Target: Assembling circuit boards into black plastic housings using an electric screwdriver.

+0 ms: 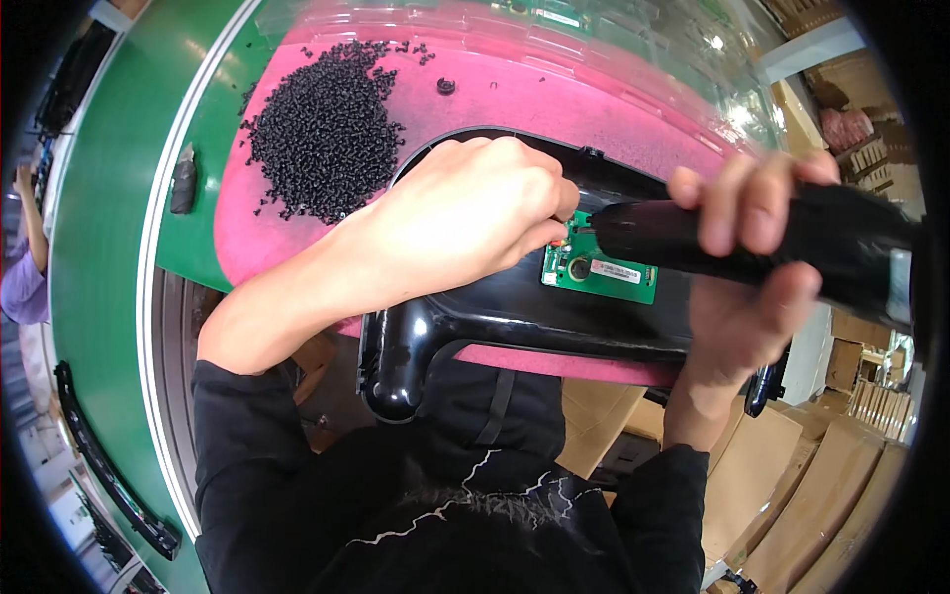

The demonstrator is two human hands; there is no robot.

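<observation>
A black plastic housing (564,335) lies on a pink mat in front of me, and a small green circuit board (625,288) sits inside it. My right hand (754,220) is wrapped round a thick black electric screwdriver (665,236), held almost level with its tip over the board's upper edge. Beside that tip my left hand (475,213) has its fingers pinched together at the board's upper left corner. Whatever those fingers hold is hidden or too small to make out.
A heap of small black screws (322,134) covers the upper left of the pink mat (465,64). Clear plastic trays (683,59) stand behind it. Left is a green conveyor (109,267) bearing a long black strip (104,465). Cardboard boxes (821,495) stand right. Another person's arm shows far left.
</observation>
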